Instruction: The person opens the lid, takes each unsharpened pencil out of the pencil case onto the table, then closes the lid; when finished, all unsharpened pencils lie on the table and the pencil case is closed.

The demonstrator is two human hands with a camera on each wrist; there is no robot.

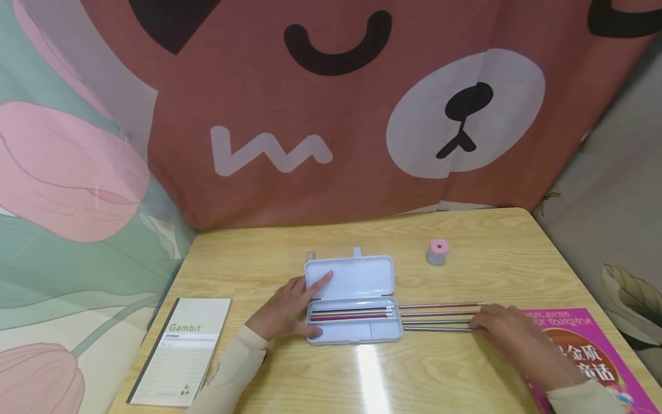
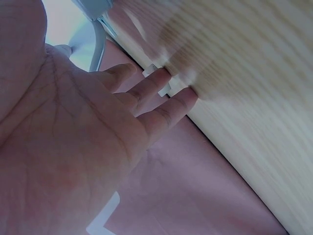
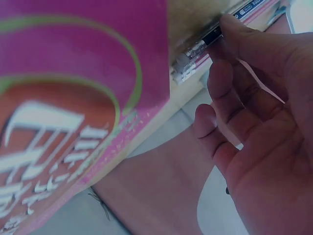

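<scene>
A white pencil case (image 1: 357,279) lies unfolded on the table, its lid tipped back. Several pencils (image 1: 351,317) lie in its rear compartment; the divided front compartment shows nothing in it. My left hand (image 1: 284,309) rests at the case's left end, index finger on the lid and thumb at the front corner. In the left wrist view, the other fingers (image 2: 168,107) extend straight, tips at the table. To the right of the case, several more pencils (image 1: 439,330) lie side by side. My right hand (image 3: 274,127) pinches a dark pencil (image 3: 213,35) near its eraser end.
A Gambit notebook (image 1: 178,356) lies at the left. A magenta book (image 1: 574,319) sits at the right, partly under my right forearm. Farther back stands a small pink-topped cylinder (image 1: 438,248). A small greyish object (image 1: 310,255) shows behind the lid. Printed cloth (image 1: 351,109) hangs behind the table.
</scene>
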